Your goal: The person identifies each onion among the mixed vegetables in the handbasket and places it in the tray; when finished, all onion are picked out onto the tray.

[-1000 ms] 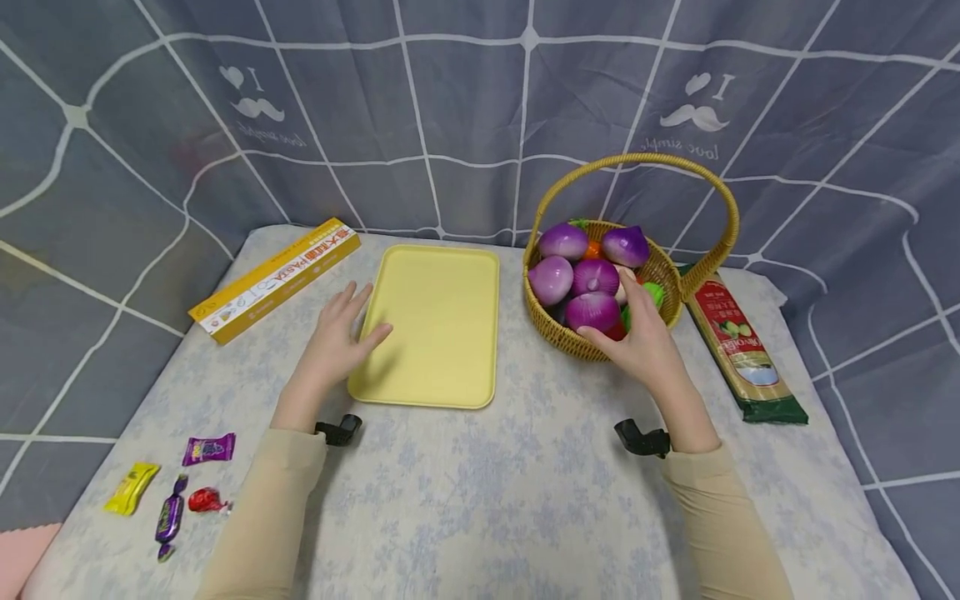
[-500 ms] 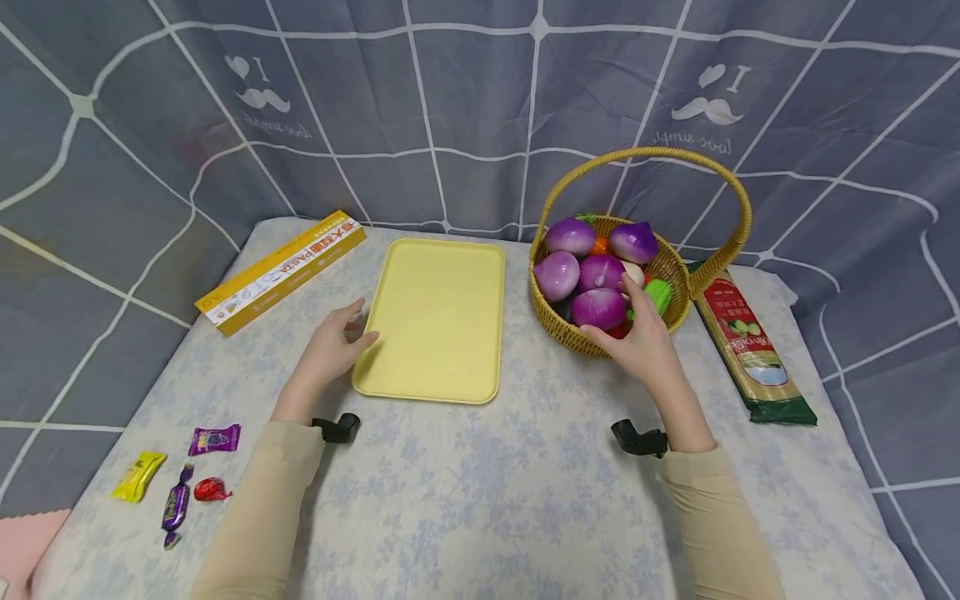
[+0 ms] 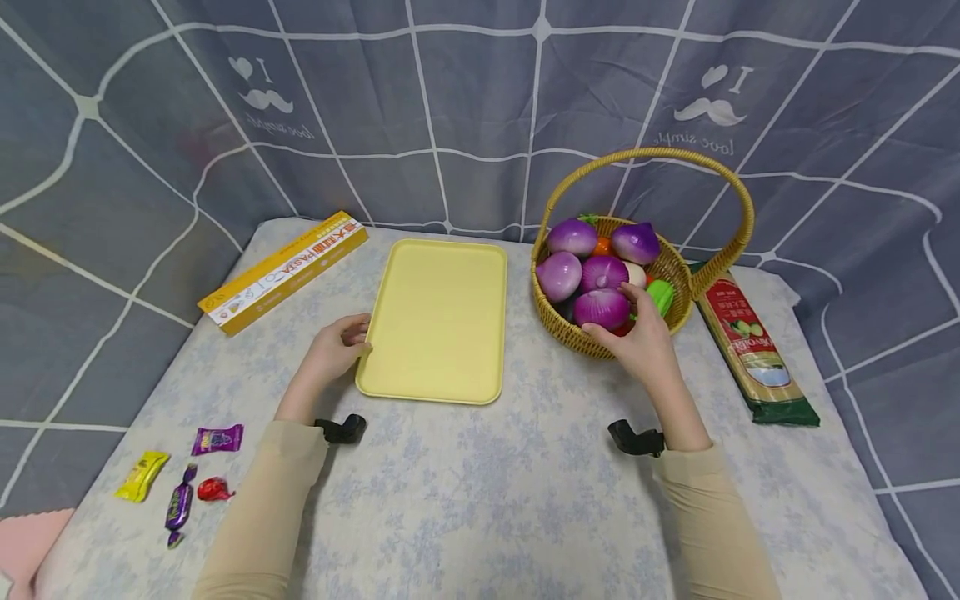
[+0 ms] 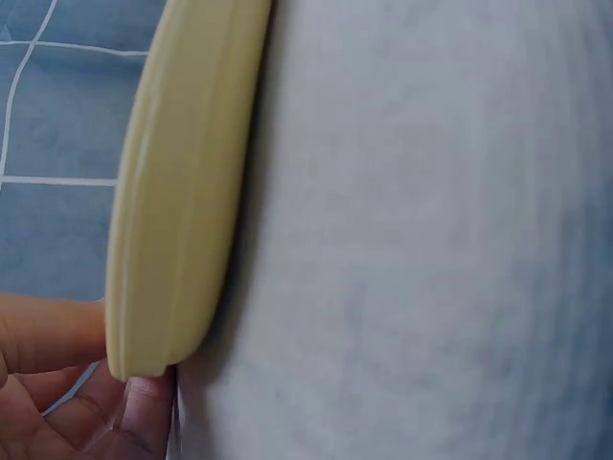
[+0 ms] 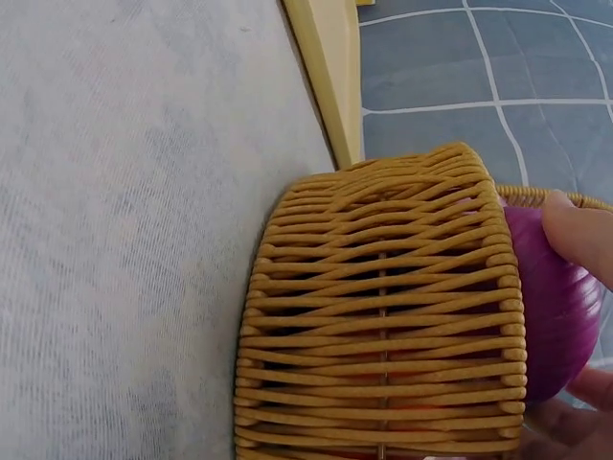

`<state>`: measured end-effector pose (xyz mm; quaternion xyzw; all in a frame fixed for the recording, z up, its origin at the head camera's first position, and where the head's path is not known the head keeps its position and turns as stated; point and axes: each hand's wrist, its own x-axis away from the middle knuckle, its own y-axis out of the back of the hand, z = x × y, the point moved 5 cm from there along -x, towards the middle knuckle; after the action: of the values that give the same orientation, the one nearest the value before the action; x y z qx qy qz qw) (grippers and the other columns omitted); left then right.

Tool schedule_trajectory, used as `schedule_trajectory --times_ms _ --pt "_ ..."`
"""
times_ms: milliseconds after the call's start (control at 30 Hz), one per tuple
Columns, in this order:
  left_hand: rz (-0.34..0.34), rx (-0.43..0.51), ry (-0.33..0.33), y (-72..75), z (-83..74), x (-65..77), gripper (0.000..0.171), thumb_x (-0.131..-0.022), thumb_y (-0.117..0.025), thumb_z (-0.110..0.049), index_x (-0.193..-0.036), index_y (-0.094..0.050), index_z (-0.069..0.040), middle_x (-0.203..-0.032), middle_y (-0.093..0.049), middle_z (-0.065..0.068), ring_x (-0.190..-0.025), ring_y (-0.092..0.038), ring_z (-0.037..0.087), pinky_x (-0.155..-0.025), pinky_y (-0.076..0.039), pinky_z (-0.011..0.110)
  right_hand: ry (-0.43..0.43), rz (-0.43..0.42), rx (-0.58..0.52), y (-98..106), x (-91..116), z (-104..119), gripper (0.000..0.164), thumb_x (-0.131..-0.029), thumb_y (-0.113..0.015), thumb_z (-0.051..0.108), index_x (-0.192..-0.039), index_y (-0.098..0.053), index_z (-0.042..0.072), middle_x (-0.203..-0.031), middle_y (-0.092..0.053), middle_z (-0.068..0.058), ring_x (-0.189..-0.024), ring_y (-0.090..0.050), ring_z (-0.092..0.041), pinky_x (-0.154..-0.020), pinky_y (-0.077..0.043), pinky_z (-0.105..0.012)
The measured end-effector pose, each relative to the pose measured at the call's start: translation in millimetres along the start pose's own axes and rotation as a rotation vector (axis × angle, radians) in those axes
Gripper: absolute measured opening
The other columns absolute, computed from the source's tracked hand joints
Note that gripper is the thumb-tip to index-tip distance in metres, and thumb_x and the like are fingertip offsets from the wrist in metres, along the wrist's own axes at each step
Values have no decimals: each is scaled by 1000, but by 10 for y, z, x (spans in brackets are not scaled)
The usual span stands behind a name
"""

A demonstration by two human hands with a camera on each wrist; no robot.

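Note:
My left hand (image 3: pixel 335 345) is at the left edge of a pale yellow tray (image 3: pixel 438 321), which lies flat on the table. In the left wrist view, thumb and fingers pinch the tray's rim (image 4: pixel 168 220), fingertips partly hidden behind it. My right hand (image 3: pixel 645 335) reaches over the front of a wicker basket (image 3: pixel 581 340). It grips a purple onion (image 3: pixel 602 309), thumb on the near side and fingers on the far right. In the right wrist view this onion (image 5: pixel 551 307) sits at the basket's rim. More purple onions (image 3: pixel 558 276) and a green vegetable (image 3: pixel 661 295) fill the basket.
A yellow pasta box (image 3: pixel 285 273) lies at the back left. Beside the basket, on the right, is a red and green packet (image 3: pixel 753 346). Several wrapped candies (image 3: pixel 180 500) lie at the front left. The basket's tall handle (image 3: pixel 660 155) arches above it.
My left hand has lowered to the tray's left edge and its fingers have closed on the rim. My right fingers have drawn in around the front onion. The camera view has shifted slightly.

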<state>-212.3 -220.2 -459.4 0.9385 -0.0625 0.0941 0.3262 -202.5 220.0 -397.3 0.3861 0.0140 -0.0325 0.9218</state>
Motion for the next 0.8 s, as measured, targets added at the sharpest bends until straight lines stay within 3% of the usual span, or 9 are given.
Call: schedule_trajectory --times_ms 533,800 --pt "3 13 14 -86 -17 -27 54 -94 -57 0 -146 -43 3 -134 -56 26 -117 -57 37 -94 -49 40 -106 -32 -143 6 43 -20 88 -81 -81 39 -148 -36 4 -143 -47 -23 -130 -48 -36 -106 -45 -51" --pt "11 42 40 -148 -54 -16 54 -95 -57 0 -146 -43 3 -135 -55 25 -117 -56 35 -93 -49 39 -56 -16 -193 -21 64 284 85 -81 -81 40 -147 -38 8 -148 -44 -19 -135 -45 -35 -109 -41 -50"
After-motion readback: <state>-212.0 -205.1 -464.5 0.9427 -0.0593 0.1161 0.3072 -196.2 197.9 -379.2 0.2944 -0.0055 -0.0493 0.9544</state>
